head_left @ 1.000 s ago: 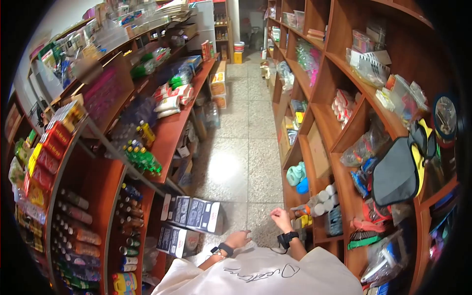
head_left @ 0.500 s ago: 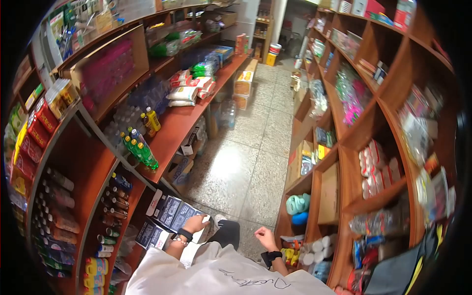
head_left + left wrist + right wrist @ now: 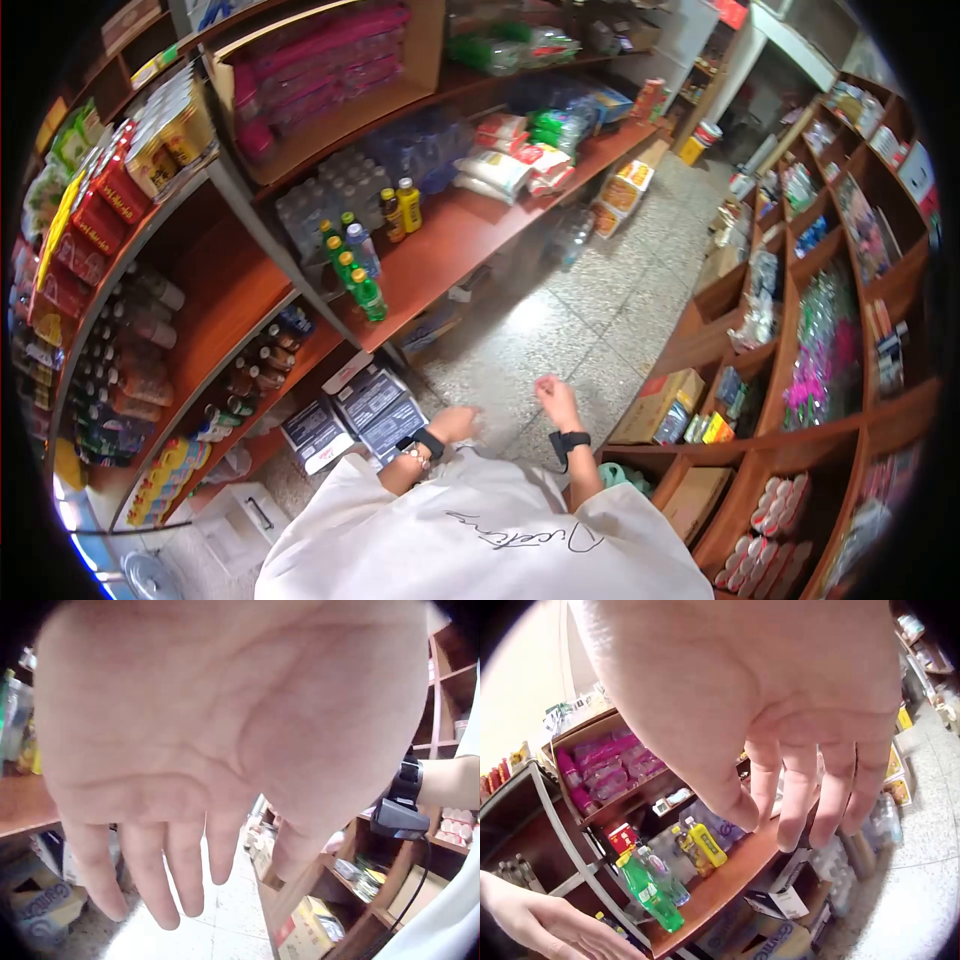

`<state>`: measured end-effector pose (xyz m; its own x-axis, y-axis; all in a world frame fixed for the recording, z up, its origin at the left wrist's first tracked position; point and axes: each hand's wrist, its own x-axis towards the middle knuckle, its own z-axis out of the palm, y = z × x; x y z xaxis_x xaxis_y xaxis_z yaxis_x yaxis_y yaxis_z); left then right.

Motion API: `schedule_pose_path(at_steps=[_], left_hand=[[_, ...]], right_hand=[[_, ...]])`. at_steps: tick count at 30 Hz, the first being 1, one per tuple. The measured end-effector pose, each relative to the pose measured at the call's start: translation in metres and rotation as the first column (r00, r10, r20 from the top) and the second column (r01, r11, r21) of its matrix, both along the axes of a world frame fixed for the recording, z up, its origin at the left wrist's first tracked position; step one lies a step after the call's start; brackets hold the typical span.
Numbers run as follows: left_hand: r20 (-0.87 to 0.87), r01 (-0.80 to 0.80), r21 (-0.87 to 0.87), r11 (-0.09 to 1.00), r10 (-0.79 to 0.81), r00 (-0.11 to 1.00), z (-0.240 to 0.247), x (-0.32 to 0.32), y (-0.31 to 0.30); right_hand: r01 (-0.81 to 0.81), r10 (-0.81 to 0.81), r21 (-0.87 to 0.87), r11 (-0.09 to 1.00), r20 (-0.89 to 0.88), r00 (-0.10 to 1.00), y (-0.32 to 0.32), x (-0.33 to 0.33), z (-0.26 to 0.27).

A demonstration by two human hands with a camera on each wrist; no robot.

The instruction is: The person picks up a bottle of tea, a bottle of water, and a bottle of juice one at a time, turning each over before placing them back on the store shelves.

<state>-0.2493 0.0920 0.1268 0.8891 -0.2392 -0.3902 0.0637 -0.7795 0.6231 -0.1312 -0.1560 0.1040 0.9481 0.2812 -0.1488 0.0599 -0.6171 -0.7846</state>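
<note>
My left hand [image 3: 455, 425] hangs in front of my waist, close to the dark blue and white cartons [image 3: 392, 425] by the shelf. In the left wrist view its palm [image 3: 225, 727] faces the camera, and the fingers [image 3: 150, 877] hang loose with nothing in them. Farther right, my right hand [image 3: 557, 402] is held over the floor. Seen from the right wrist, its fingers [image 3: 799, 802] are slightly bent and the thumb lies near the index finger, with nothing held. Green bottles [image 3: 368, 295] and a yellow bottle [image 3: 408, 205] stand on the reddish shelf ahead to the left.
White and red bags [image 3: 495, 172] lie farther along that reddish shelf [image 3: 450, 250]. Drink bottles [image 3: 140, 340] fill the near left rack. A tall compartment shelf [image 3: 780, 440] lines the right side. Between them runs a tiled aisle [image 3: 600, 300], with an orange and white carton [image 3: 622, 198] at its left edge.
The head view has turned left, so the bottle shelf sits nearer the middle and the right-hand shelving has slid right. Both hands stay free of things; the left has moved off the cartons' edge.
</note>
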Motion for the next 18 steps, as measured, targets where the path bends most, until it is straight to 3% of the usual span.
schedule_pose_path(at_steps=[3, 5, 8, 10, 11, 16, 18], left_hand=[[0.109, -0.251, -0.141, 0.958, 0.267, 0.958, -0.006, 0.009, 0.045], [0.144, -0.369, -0.148, 0.918, 0.389, 0.91, -0.018, 0.008, 0.073], [0.172, -0.579, -0.175, 0.797, 0.603, 0.779, -0.011, -0.005, 0.091], [0.104, -0.711, -0.294, 0.639, 0.761, 0.641, -0.007, -0.002, 0.102], [0.067, -0.753, -0.317, 0.577, 0.806, 0.589, -0.005, 0.0, 0.104], [0.166, -0.812, -0.278, 0.513, 0.859, 0.485, 0.01, 0.035, 0.122], [0.132, -0.848, -0.353, 0.395, 0.918, 0.373, 0.015, 0.066, 0.135]], right_hand=[[-0.053, 0.056, 0.057, 0.997, -0.051, 0.997, 0.047, 0.031, 0.021], [-0.16, 0.168, 0.103, 0.982, -0.076, 0.983, 0.079, 0.043, 0.0], [-0.38, 0.394, 0.128, 0.916, -0.113, 0.912, 0.122, 0.044, -0.015], [-0.499, 0.513, 0.128, 0.857, -0.115, 0.851, 0.156, 0.049, -0.011], [-0.556, 0.572, 0.138, 0.82, -0.148, 0.807, 0.172, 0.052, -0.007], [-0.787, 0.787, 0.069, 0.614, -0.136, 0.602, 0.244, 0.088, 0.018], [-0.806, 0.811, 0.113, 0.581, -0.165, 0.562, 0.269, 0.116, 0.011]])
